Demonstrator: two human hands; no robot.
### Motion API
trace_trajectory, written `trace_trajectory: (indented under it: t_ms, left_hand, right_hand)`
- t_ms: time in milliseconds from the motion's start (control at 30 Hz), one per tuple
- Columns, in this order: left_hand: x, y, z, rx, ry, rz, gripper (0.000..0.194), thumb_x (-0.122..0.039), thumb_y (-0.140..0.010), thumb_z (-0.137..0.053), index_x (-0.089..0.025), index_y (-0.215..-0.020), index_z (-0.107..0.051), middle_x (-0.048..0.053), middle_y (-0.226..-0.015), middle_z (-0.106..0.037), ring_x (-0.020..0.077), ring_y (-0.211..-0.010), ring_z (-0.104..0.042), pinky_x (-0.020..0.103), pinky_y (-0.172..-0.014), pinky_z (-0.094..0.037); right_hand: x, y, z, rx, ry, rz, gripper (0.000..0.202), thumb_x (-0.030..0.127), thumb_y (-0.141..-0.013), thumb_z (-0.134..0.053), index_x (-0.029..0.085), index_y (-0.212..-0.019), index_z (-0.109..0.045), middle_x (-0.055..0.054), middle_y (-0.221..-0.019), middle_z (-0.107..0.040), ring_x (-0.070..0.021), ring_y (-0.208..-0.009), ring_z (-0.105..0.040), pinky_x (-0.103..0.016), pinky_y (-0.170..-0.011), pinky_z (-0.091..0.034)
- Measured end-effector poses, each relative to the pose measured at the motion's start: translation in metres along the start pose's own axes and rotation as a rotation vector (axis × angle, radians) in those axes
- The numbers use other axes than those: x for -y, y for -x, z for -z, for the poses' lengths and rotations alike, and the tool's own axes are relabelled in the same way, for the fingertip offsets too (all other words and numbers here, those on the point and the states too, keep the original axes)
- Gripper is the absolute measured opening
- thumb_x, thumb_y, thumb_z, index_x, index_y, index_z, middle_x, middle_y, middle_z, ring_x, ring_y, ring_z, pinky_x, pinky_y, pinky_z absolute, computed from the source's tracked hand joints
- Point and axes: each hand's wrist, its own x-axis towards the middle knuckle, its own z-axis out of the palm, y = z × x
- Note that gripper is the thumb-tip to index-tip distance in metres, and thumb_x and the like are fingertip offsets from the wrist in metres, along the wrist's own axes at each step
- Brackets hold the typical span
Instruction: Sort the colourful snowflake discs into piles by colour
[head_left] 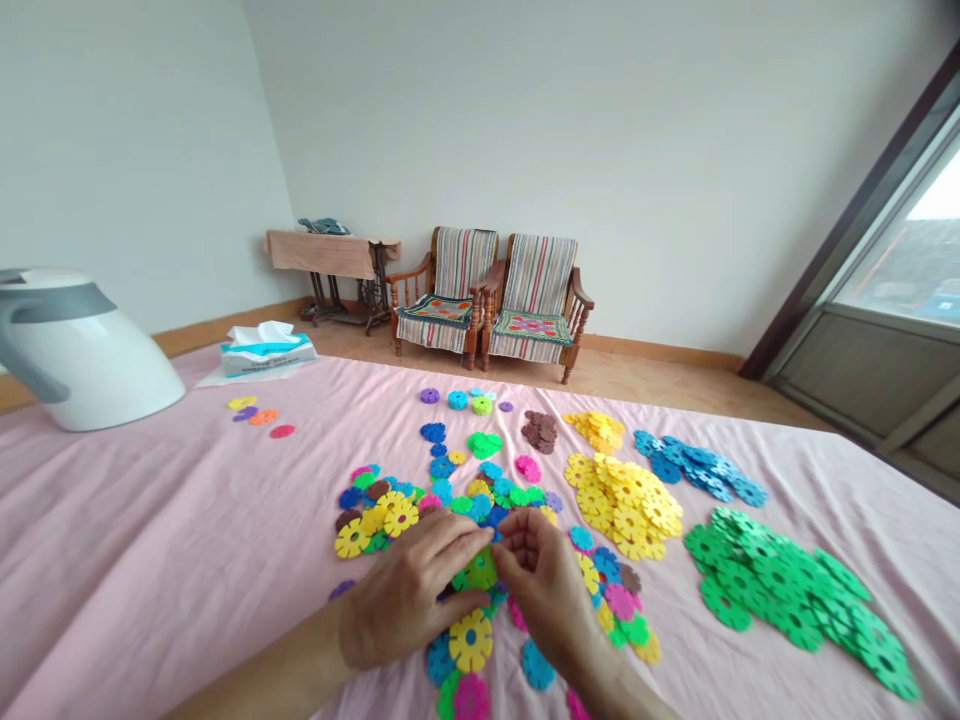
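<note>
Flower-shaped plastic discs lie in a mixed-colour heap on a pink cloth (187, 560). Over the heap, my left hand (420, 585) has its fingers and thumb around a light green disc (480, 572). My right hand (541, 575) is curled at the right side of that disc, thumb and forefinger pinched together; what lies between them is too small to make out. A yellow disc (471, 641) rests just below my left thumb. Sorted piles of yellow (626, 505), blue (697, 468) and green discs (795, 585) spread out to the right, with brown discs (540, 431) farther back.
A white and grey jug (97, 350) stands at the left, with a tissue box (268, 352) beyond it. Small stacks of discs, one of them purple (430, 396), sit near the far edge. Two wooden chairs (536, 290) and a covered sewing table (322, 255) stand behind.
</note>
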Motion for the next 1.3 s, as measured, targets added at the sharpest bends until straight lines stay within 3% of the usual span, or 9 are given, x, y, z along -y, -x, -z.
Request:
trace_trajectory:
  t_ms: [200, 300, 467, 600, 767, 900, 1100, 1200, 1300]
  left_hand:
    - [-0.01, -0.002, -0.001, -0.004, -0.02, 0.051, 0.039, -0.026, -0.086, -0.065, -0.017, -0.122, -0.055, 0.01, -0.109, -0.064, 0.0231, -0.104, -0.061, 0.037, -0.091, -0.053]
    - [0.004, -0.016, 0.003, -0.025, 0.002, 0.138, 0.04, -0.023, -0.085, -0.065, -0.02, -0.123, -0.056, 0.008, -0.114, -0.063, 0.0223, -0.107, -0.06, 0.036, -0.093, -0.052]
    - [0.075, -0.075, 0.003, -0.051, -0.022, 0.336, 0.034, -0.029, -0.078, -0.07, -0.018, -0.111, -0.066, 0.008, -0.106, -0.066, 0.022, -0.098, -0.064, 0.033, -0.089, -0.052]
    - [0.136, -0.127, -0.015, 0.025, -0.172, 0.426, 0.037, -0.025, -0.075, -0.071, -0.017, -0.111, -0.067, 0.01, -0.11, -0.068, 0.0251, -0.106, -0.06, 0.034, -0.095, -0.046]
    - [0.176, -0.164, -0.042, 0.136, -0.221, 0.458, 0.031, -0.029, -0.07, -0.074, -0.021, -0.1, -0.07, 0.007, -0.108, -0.071, 0.0289, -0.107, -0.06, 0.038, -0.092, -0.044]
    - [0.187, -0.177, -0.053, 0.238, -0.253, 0.478, 0.026, -0.03, -0.068, -0.073, -0.021, -0.092, -0.071, 0.006, -0.101, -0.072, 0.0311, -0.104, -0.06, 0.04, -0.087, -0.042]
    - [0.193, -0.186, -0.059, 0.368, -0.27, 0.494, 0.023, -0.031, -0.072, -0.071, -0.017, -0.09, -0.068, 0.006, -0.099, -0.07, 0.0256, -0.099, -0.06, 0.043, -0.089, -0.041]
    - [0.193, -0.188, -0.06, 0.381, -0.263, 0.497, 0.022, -0.03, -0.073, -0.071, -0.018, -0.092, -0.068, 0.006, -0.099, -0.069, 0.0251, -0.1, -0.061, 0.043, -0.09, -0.042]
    - [0.186, -0.186, -0.056, 0.337, -0.243, 0.497, 0.03, -0.027, -0.068, -0.075, -0.02, -0.097, -0.069, 0.008, -0.106, -0.069, 0.0308, -0.107, -0.059, 0.042, -0.09, -0.042]
  right_hand:
    - [0.005, 0.004, 0.008, -0.009, 0.01, 0.02, 0.021, 0.033, -0.078, -0.057, 0.017, -0.091, -0.056, 0.0, -0.069, -0.058, -0.0149, -0.06, -0.057, -0.025, -0.053, -0.045]
    - [0.003, 0.015, 0.027, -0.081, 0.184, 0.13, 0.023, 0.036, -0.085, -0.055, 0.019, -0.101, -0.058, -0.003, -0.081, -0.064, -0.0161, -0.067, -0.059, -0.026, -0.059, -0.047]
    - [-0.014, 0.026, 0.056, -0.293, 0.418, 0.354, 0.019, 0.037, -0.091, -0.048, 0.023, -0.101, -0.059, -0.003, -0.085, -0.062, -0.0169, -0.071, -0.058, -0.028, -0.065, -0.047]
    - [-0.029, 0.019, 0.065, -0.353, 0.47, 0.417, 0.019, 0.034, -0.093, -0.045, 0.024, -0.102, -0.059, -0.002, -0.085, -0.061, -0.0166, -0.07, -0.06, -0.027, -0.063, -0.048]
    - [-0.043, 0.012, 0.068, -0.35, 0.489, 0.488, 0.016, 0.029, -0.093, -0.046, 0.025, -0.102, -0.058, -0.002, -0.086, -0.061, -0.0149, -0.064, -0.059, -0.026, -0.06, -0.048]
    - [-0.053, 0.012, 0.068, -0.319, 0.492, 0.507, 0.017, 0.027, -0.094, -0.044, 0.025, -0.105, -0.057, -0.004, -0.092, -0.062, -0.0147, -0.063, -0.059, -0.027, -0.059, -0.048]
    - [-0.052, 0.015, 0.065, -0.298, 0.509, 0.499, 0.02, 0.029, -0.096, -0.04, 0.026, -0.106, -0.056, -0.007, -0.094, -0.062, -0.0151, -0.061, -0.059, -0.03, -0.059, -0.049]
    - [-0.047, 0.016, 0.063, -0.311, 0.487, 0.492, 0.02, 0.03, -0.096, -0.04, 0.026, -0.105, -0.058, -0.006, -0.094, -0.063, -0.0145, -0.06, -0.06, -0.029, -0.059, -0.049]
    - [-0.042, 0.017, 0.063, -0.327, 0.461, 0.498, 0.02, 0.029, -0.095, -0.04, 0.026, -0.104, -0.058, -0.005, -0.094, -0.063, -0.014, -0.06, -0.06, -0.027, -0.058, -0.05]
